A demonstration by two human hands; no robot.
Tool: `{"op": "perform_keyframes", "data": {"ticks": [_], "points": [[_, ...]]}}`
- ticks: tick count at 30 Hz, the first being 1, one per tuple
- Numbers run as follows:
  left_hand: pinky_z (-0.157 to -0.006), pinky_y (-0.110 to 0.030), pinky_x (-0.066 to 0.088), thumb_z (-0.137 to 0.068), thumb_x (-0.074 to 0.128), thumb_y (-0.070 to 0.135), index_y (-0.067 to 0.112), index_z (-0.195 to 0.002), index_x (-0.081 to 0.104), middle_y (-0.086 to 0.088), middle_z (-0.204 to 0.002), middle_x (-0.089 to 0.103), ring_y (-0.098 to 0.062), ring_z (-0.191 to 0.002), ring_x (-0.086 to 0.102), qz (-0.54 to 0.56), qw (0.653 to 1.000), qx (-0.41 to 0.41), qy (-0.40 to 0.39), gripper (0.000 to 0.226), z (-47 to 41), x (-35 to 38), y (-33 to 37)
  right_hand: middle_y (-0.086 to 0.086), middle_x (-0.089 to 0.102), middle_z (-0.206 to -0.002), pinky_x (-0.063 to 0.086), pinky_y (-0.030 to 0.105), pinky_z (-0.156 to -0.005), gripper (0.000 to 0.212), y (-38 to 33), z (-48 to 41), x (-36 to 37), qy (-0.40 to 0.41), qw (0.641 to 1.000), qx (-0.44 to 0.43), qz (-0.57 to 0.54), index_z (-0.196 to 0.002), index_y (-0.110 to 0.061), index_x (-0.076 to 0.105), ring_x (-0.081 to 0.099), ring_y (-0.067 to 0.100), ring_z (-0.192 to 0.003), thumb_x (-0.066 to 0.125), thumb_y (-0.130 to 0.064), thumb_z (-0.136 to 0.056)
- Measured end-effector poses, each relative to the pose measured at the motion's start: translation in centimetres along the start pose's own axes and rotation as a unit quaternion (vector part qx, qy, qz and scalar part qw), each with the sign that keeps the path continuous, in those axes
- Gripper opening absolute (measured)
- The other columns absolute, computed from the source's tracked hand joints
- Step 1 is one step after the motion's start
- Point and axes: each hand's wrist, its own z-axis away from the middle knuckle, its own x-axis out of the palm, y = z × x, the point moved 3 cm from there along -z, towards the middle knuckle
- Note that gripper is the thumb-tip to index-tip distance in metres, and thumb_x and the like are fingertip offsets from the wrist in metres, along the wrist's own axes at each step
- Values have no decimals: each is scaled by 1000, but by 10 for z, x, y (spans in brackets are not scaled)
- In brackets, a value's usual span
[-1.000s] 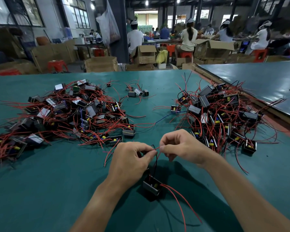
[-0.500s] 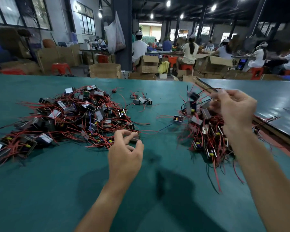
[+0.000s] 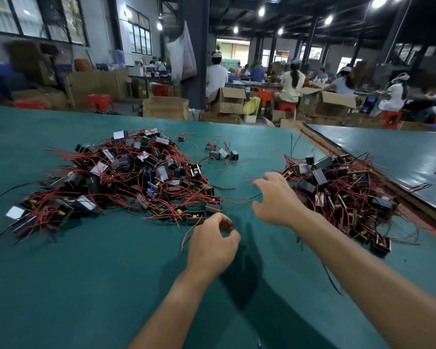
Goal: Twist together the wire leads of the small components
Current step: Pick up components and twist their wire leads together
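Two heaps of small black box-shaped components with red and black wire leads lie on the green table (image 3: 86, 285). The large heap (image 3: 126, 180) is on the left, the other heap (image 3: 342, 192) on the right. My left hand (image 3: 212, 245) hovers at the near right edge of the left heap, fingers curled and apart, holding nothing. My right hand (image 3: 277, 200) is spread open above the gap between the heaps, close to the right heap's left edge, also empty.
A few loose components (image 3: 223, 153) lie at the back between the heaps. A second dark table (image 3: 400, 157) adjoins on the right behind a raised wooden edge (image 3: 413, 197). Cardboard boxes (image 3: 165, 107), red stools and seated workers fill the background.
A second ago both hands held one component's leads in front. My right hand carried it to the right heap, let it go, and has swung back left, empty. The left hand stayed open.
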Motion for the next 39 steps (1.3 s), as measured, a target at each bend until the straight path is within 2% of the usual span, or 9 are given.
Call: {"op": "perform_keyframes", "data": {"ticks": [7, 12, 16, 19, 22, 26, 31, 36, 39], "points": [[-78, -31, 52, -79, 60, 28, 24, -90, 65, 3, -87, 73, -20, -89, 67, -50, 997, 17, -58, 13, 3, 14, -2, 11, 59, -126, 41, 41, -102, 40, -72, -22, 27, -57, 995, -81, 10, -123, -9, 55, 50, 31, -120, 53, -32, -90], [-68, -32, 42, -81, 55, 30, 24, -69, 46, -4, -87, 71, -32, -88, 62, -89, 993, 5, -74, 16, 5, 18, -1, 17, 35, -144, 40, 51, -103, 56, -107, -44, 59, -164, 983, -84, 18, -140, -13, 36, 37, 41, -130, 54, -33, -91], [-71, -38, 48, -79, 54, 31, 24, -65, 44, -7, -84, 71, -34, -86, 63, -70, 995, 22, -70, 19, 3, 16, -2, 16, 16, -157, 31, 58, -108, 64, -106, -62, 74, -192, 980, -23, 38, -147, -29, 27, 26, 48, -137, 51, -39, -90], [-73, -34, 46, -80, 55, 33, 28, -83, 50, 0, -86, 71, -28, -91, 64, -61, 996, 23, -61, 8, 3, 17, -5, 11, 43, -144, 42, 46, -100, 53, -104, -70, 70, -160, 985, -49, 36, -140, -28, 43, 45, 37, -126, 54, -37, -90], [-81, -34, 47, -80, 57, 33, 27, -101, 54, 2, -96, 71, -26, -99, 63, -50, 998, 0, -41, 22, 1, 16, -8, 4, 57, -130, 42, 31, -83, 46, -101, -70, 65, -136, 987, -88, 17, -131, -22, 52, 54, 27, -114, 64, -34, -89], [-84, -34, 47, -82, 62, 33, 22, -111, 57, 1, -107, 67, -24, -104, 62, -52, 998, 12, -15, 32, 0, 11, -10, 2, 57, -124, 41, 28, -86, 48, -86, -59, 56, -130, 984, -88, -83, -129, -23, 55, 53, 21, -104, 72, -32, -85], [-70, -32, 42, -78, 63, 30, 24, -98, 46, 3, -90, 62, -28, -96, 62, -18, 999, -37, 2, 27, -1, 9, -10, 1, 70, -99, 50, 38, -91, 22, -56, -42, 40, 3, 979, -38, -198, -105, -21, 70, 63, 21, -92, 73, -22, -83], [-76, -32, 44, -78, 64, 30, 29, -113, 38, 9, -95, 62, -25, -97, 62, 36, 996, -77, -9, 44, -7, 8, -13, 7, 71, -93, 51, 24, -71, 22, -31, -17, 20, 97, 914, 9, -394, -109, -13, 67, 55, 6, -65, 69, -9, -88], [-66, -35, 55, -85, 58, 14, 24, -134, 34, -1, -96, 64, -27, -80, 67, 224, 964, -139, -43, 55, -11, 13, -12, -2, 70, -87, 46, 8, -65, 24, -27, 6, 14, 61, 859, 7, -508, -107, -20, 64, 62, -5, -67, 67, -4, -89]]}}
